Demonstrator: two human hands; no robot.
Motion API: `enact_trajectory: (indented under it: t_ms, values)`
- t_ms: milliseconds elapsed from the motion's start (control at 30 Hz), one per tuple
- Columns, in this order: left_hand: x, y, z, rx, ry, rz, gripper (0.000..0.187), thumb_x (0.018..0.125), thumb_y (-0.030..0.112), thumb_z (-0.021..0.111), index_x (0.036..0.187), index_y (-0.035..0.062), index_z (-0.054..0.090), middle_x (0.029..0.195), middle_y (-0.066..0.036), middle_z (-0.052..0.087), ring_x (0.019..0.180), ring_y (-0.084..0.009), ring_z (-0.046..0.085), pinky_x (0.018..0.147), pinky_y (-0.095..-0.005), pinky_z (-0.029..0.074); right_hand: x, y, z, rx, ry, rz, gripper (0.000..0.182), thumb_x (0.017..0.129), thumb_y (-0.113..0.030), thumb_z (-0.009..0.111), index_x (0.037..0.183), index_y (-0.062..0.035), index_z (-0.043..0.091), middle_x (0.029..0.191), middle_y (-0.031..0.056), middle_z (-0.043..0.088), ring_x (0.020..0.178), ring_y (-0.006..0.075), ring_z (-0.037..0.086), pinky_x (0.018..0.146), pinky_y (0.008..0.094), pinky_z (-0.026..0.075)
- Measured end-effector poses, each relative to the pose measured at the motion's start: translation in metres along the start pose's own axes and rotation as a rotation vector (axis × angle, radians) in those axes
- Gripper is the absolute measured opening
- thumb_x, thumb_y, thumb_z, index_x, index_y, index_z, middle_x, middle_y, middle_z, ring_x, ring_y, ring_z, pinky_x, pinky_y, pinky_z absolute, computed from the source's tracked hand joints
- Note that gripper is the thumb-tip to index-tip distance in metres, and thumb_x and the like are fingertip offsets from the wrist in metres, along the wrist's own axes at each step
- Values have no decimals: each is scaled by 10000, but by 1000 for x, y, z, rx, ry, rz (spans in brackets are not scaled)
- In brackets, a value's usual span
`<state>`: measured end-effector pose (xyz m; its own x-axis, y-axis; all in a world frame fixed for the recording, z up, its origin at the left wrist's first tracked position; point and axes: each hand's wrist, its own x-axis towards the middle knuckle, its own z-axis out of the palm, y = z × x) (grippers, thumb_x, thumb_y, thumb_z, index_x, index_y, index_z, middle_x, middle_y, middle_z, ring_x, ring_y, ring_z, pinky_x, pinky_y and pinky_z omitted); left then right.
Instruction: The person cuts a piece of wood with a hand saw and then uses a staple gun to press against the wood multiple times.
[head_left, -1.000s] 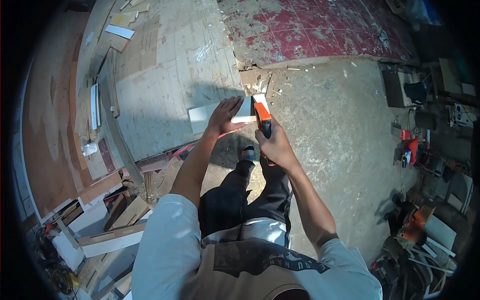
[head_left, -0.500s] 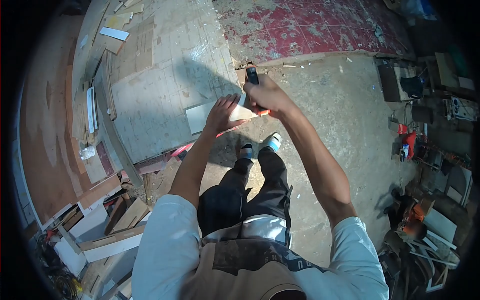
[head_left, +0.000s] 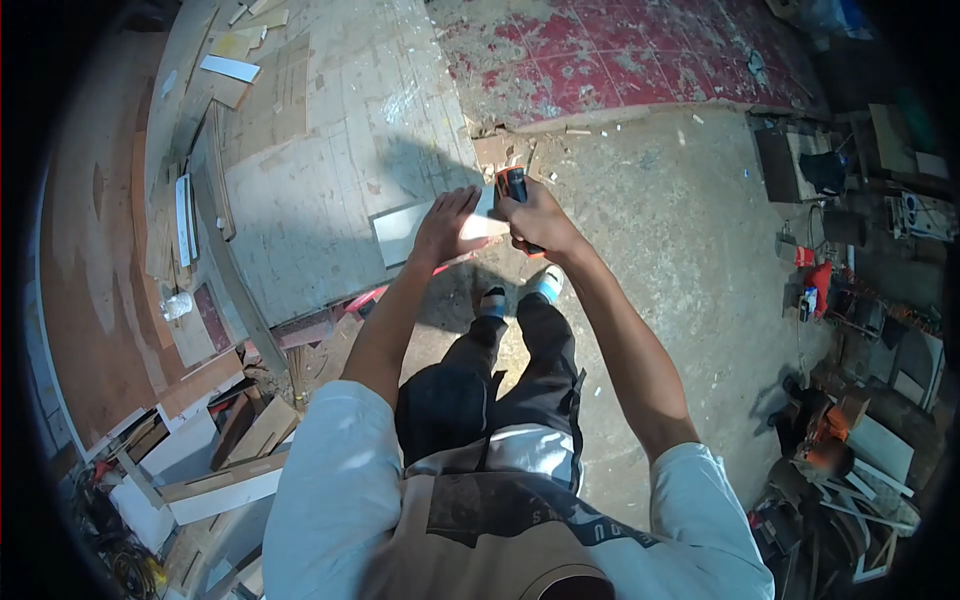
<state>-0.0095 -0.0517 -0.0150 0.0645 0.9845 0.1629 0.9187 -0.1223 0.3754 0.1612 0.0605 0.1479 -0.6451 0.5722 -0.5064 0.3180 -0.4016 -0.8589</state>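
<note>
My left hand point(head_left: 447, 228) holds a white board point(head_left: 397, 236) at the edge of a worn wooden worktop point(head_left: 300, 190). Its fingers stretch over the top, and the thumb lies towards a sunlit corner of the board. Close to the right of it, my right hand point(head_left: 541, 218) is wrapped round the black-and-orange handle of what looks like a hand saw point(head_left: 516, 183). The handle sits just past the worktop edge, over the floor. Most of the blade is hidden beyond the hands.
Offcuts point(head_left: 230, 68) and thin strips lie on the left of the worktop. A heap of scrap boards point(head_left: 225, 485) stands at the lower left. Bare concrete floor point(head_left: 660, 270) spreads to the right, with clutter point(head_left: 840, 450) along that side. My feet point(head_left: 548, 283) stand below the hands.
My right hand and the saw handle have shifted a little downward in view, towards my body, and the handle's orange trim shows more. My left hand stays nearly in place on the board.
</note>
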Motion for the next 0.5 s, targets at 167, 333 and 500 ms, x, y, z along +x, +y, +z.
enact_trajectory:
  t_ms: [167, 333, 500]
  values:
    - [-1, 1, -1, -24, -34, 3, 907, 702, 464, 790, 1399, -18, 465, 1405, -167, 511, 1299, -329, 485, 1102, -446, 365, 25, -4, 5, 29, -52, 54, 150, 880, -119, 583, 888, 12, 510, 619, 41, 518, 483, 126, 507, 402, 312, 404]
    - [-2, -2, 1, -16, 0, 17, 909, 713, 473, 781, 1400, -29, 460, 1399, -184, 513, 1265, -345, 500, 1093, -453, 367, -30, -87, 8, -9, -55, 68, 88, 871, -99, 531, 892, -19, 501, 581, 16, 480, 448, 100, 436, 399, 286, 372]
    - [1, -5, 6, 9, 51, -6, 927, 716, 481, 779, 1414, -28, 444, 1396, -187, 511, 1280, -345, 486, 1090, -459, 373, -45, -96, -5, -10, -77, 87, 105, 854, -102, 540, 909, -19, 505, 603, 3, 492, 468, 89, 437, 427, 279, 391]
